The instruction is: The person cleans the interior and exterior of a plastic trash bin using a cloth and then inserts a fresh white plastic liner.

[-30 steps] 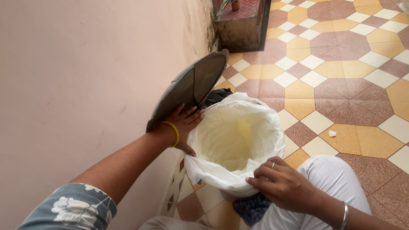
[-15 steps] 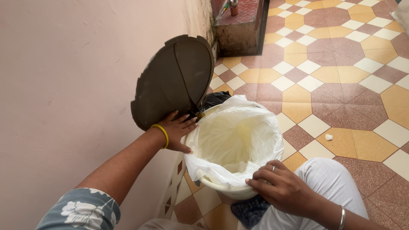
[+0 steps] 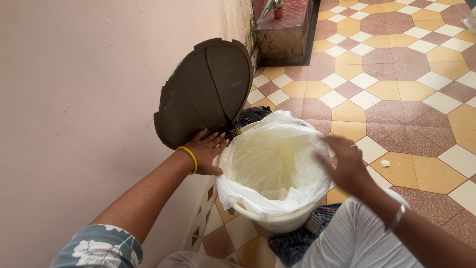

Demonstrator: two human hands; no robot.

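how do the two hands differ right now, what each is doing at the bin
The left hand rests at the base of the raised dark lid, sharp in the picture; the right hand is at the far side of the white bag at the bin's rim, motion-blurred, with its contact unclear. The left wrist wears a yellow band; the right wears a silvery bangle. Both hands are at the pale bin.

Open mouth of the cream plastic bin [image 3: 277, 223], hemmed on its wall side

Above the bin, the white plastic liner bag [image 3: 272, 164] gapes wide and unblocked. The raised dark brown round lid [image 3: 206, 92] and left hand [image 3: 206, 151] close off the bin's wall side; the right hand [image 3: 347, 166] hovers over its floor-side rim, tiled floor [image 3: 396, 99] open beyond.
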